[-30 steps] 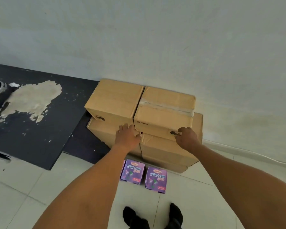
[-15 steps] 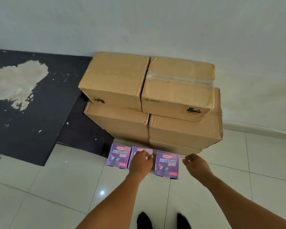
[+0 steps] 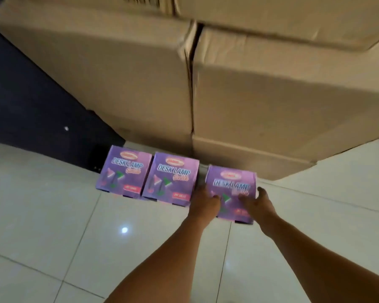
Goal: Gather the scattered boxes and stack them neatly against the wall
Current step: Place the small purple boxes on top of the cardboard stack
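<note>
Three small purple "Desk Lamp" boxes stand in a row on the white tiled floor in front of a stack of large brown cardboard boxes (image 3: 271, 101). The left purple box (image 3: 124, 170) and the middle purple box (image 3: 171, 177) touch each other. The right purple box (image 3: 232, 184) sits a small gap apart. My left hand (image 3: 204, 203) grips its left side and my right hand (image 3: 257, 204) grips its right side, fingers curled onto the front face.
A dark blue-black panel (image 3: 31, 106) lies to the left of the brown stack. The white tiled floor (image 3: 53, 226) spreads in front, with a bright light reflection on it. The wall is hidden behind the cartons.
My hands left the top cartons, came down to the floor, and now both hold the right purple box. The camera has dropped much closer to the purple boxes.
</note>
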